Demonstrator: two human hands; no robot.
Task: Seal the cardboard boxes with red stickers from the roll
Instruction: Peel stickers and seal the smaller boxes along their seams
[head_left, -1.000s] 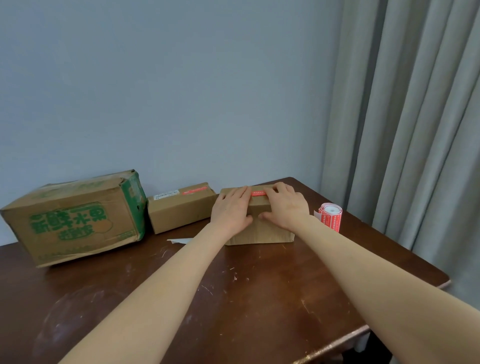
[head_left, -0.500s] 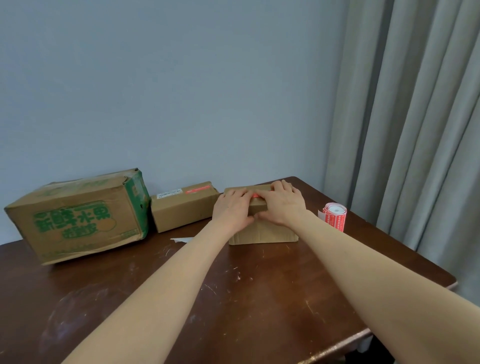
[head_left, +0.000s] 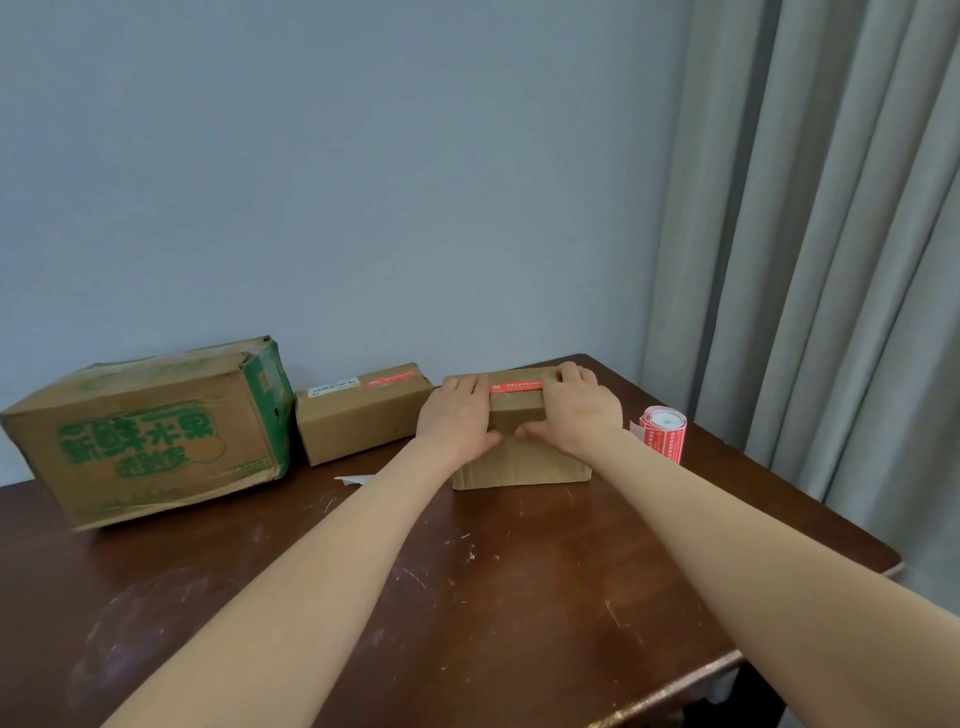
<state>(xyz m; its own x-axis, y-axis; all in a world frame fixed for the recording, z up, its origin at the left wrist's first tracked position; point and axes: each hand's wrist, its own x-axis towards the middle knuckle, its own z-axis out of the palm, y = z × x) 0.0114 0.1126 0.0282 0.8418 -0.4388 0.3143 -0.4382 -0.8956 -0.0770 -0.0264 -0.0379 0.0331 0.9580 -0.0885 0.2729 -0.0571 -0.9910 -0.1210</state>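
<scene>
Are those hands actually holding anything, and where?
Nothing is lifted. Both the left hand and right hand press flat on the small box, at its top front edge beside the red sticker.

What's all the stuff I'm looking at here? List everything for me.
large box: 1, brown with green print, table's left, by the wall
middle box: 1, brown, white label and red sticker on top, between the other two
small box: 1, brown, under both hands
red sticker: 1, red, along the small box's top
sticker roll: 1, red and white, upright, right of the small box
paper scrap: 1, white, on the table before the middle box
table: 1, dark brown
wall: 1, pale blue
curtain: 1, grey, right
left hand: flat on the small box
right hand: flat on the small box
</scene>
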